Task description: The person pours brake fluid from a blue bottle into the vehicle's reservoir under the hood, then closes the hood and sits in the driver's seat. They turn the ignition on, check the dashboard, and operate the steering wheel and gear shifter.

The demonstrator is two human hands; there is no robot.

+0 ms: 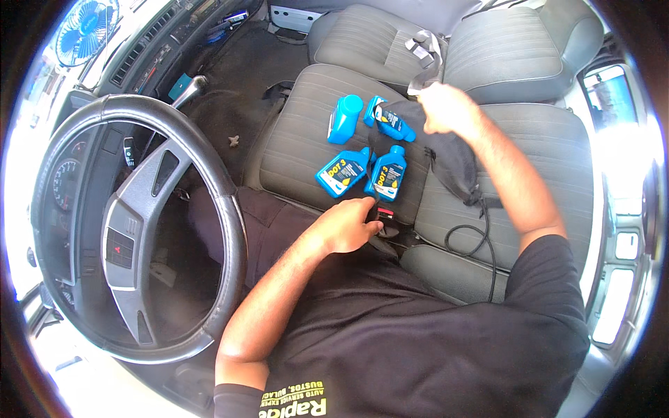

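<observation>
Several blue plastic bottles lie on the grey passenger seat (300,139): a plain-sided one (343,120) at the back left, a labelled one (341,173) nearer me, another labelled bottle (387,174) beside it, and more by the dark fabric. Across the seat joint lies a black cloth bag (454,168) with a thin black cord (488,244). My right hand (449,111) is closed at the bag's far end, seemingly gripping its fabric. My left hand (347,226), in front of the near bottles, is closed around something dark, mostly hidden by the fingers.
The black steering wheel (235,216) stands at my left, with the gear lever (192,89) beyond it. A blue fan (85,33) sits at the far left. Grey seat backs (505,56) and a pale belt strap (421,52) are on the far side.
</observation>
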